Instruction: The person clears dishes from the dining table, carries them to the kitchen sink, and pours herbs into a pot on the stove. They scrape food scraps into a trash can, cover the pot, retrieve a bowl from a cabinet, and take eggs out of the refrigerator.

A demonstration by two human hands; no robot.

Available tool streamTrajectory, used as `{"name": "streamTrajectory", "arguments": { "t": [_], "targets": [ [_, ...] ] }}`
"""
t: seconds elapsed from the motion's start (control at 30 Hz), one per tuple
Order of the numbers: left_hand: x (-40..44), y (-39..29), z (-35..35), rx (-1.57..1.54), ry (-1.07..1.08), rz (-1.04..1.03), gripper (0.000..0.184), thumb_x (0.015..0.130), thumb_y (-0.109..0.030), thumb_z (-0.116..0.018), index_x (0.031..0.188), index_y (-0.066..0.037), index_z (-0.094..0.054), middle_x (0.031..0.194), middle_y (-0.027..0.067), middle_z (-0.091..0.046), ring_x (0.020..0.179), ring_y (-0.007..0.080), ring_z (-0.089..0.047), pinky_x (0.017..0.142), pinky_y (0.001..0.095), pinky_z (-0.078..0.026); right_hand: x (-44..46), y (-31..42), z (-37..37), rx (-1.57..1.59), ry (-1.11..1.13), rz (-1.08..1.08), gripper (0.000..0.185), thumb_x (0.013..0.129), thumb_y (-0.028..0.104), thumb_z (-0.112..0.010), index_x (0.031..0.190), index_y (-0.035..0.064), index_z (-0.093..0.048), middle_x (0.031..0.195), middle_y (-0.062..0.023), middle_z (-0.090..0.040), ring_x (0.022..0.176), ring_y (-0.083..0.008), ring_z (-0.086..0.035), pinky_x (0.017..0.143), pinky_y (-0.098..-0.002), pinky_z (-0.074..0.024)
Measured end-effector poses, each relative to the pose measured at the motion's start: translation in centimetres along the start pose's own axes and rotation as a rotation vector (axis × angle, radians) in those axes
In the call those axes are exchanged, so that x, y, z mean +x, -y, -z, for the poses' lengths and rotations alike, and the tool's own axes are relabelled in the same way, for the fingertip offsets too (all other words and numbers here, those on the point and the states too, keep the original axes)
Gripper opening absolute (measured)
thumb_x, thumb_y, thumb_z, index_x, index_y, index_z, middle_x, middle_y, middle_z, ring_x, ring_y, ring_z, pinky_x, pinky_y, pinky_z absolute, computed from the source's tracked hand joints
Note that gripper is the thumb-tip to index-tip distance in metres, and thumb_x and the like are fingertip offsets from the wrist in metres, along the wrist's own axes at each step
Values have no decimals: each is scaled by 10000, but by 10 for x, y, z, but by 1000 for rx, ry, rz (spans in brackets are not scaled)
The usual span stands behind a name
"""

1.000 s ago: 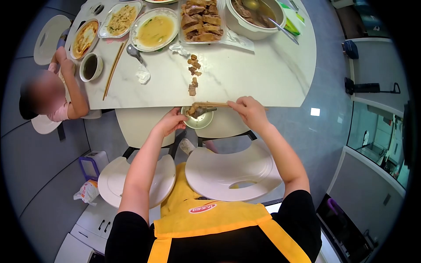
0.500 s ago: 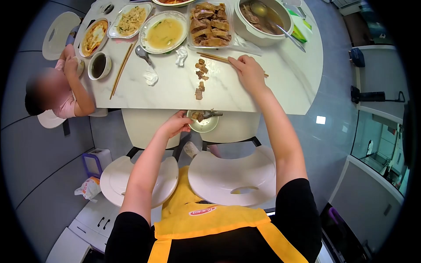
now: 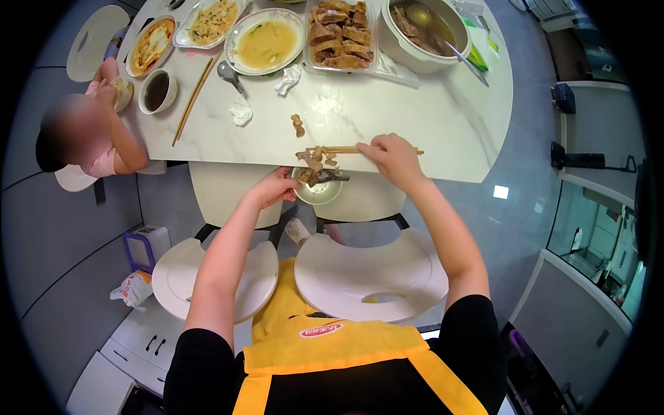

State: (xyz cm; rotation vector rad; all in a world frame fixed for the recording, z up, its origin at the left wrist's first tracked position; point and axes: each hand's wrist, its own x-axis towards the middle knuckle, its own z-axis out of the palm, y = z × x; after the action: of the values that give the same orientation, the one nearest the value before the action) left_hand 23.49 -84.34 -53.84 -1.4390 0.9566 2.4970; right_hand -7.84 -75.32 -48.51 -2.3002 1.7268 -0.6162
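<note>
In the head view my left hand pinches the rim of a small pale bowl just below the table edge. Food scraps and a dark utensil lie in the bowl; I cannot make out the utensil's exact kind. My right hand is closed on a pair of wooden chopsticks, lying nearly level with tips to the left. Their tips touch a small heap of brown bone-like scraps at the table edge, above the bowl. Another scrap sits farther up the table.
On the white table stand a tub of meat pieces, a soup pot, a plate of yellow soup and a cup of dark liquid. Crumpled tissues lie nearby. A person sits at left. Chairs are before me.
My right hand has drawn the chopsticks toward the table edge. Most of the scraps have moved down with them to the edge over the bowl, while one piece stays behind.
</note>
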Motion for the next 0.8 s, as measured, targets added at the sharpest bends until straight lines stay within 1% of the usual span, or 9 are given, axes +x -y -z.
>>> {"name": "streamTrajectory", "arguments": {
  "t": [0.17,0.33,0.47,0.53,0.57,0.63,0.67,0.77,0.8],
  "targets": [
    [1,0,2,-13,-1,6,575,808,-12,-591,1328,-1,-346,978,96,-596,697,128,-626,592,234,-563,-23,22,1,36,33,-17,442,740,43,-623,1135,238,-650,879,-5,-575,775,-213,-539,660,-354,-453],
    [0,0,5,-12,7,10,557,816,-15,-586,1318,9,-345,974,102,-601,693,140,-635,595,236,-564,-33,27,5,79,34,-10,415,725,29,-630,1090,221,-679,862,-16,-578,779,-217,-554,663,-353,-460],
    [0,1,7,-16,26,-13,562,813,-14,-594,1318,3,-347,973,102,-602,692,141,-635,597,239,-565,2,12,11,106,-32,-25,384,734,30,-630,1068,211,-691,852,-24,-578,783,-219,-563,664,-349,-465],
    [1,3,9,-28,-19,17,570,808,-9,-601,1320,-9,-348,974,102,-601,696,142,-633,596,243,-565,30,3,2,53,-113,-20,349,765,48,-613,1067,206,-691,860,-34,-582,782,-224,-563,663,-349,-466],
    [1,3,10,-26,-21,16,570,808,-9,-601,1320,-9,-348,974,102,-601,696,142,-633,596,243,-565,43,1,-3,55,-115,-20,349,765,48,-613,1067,206,-691,860,-34,-582,782,-224,-563,663,-349,-466],
    [-1,3,11,-37,-24,16,576,805,-4,-603,1320,-17,-348,975,101,-601,696,146,-632,592,248,-562,64,-3,-12,4,-108,-105,306,794,71,-594,1052,202,-693,858,-39,-581,782,-231,-560,665,-354,-464],
    [-2,3,11,-34,-28,18,576,805,-4,-603,1320,-17,-348,975,101,-601,696,146,-632,592,248,-562,68,-5,-14,8,-111,-107,306,794,71,-594,1052,202,-693,858,-39,-581,782,-231,-560,665,-354,-464],
    [-2,6,14,-57,-31,1,578,804,1,-599,1323,-18,-345,971,99,-602,685,147,-628,588,247,-558,69,-5,-18,-18,-76,-74,295,806,86,-581,1054,204,-689,856,-37,-578,785,-236,-556,670,-359,-463],
    [-3,6,14,-63,-32,5,578,805,3,-597,1324,-19,-346,970,98,-602,684,145,-626,587,244,-557,62,-1,-15,-13,-29,-31,311,799,82,-584,1066,209,-682,860,-35,-577,787,-236,-555,673,-358,-463]
  ]
}}
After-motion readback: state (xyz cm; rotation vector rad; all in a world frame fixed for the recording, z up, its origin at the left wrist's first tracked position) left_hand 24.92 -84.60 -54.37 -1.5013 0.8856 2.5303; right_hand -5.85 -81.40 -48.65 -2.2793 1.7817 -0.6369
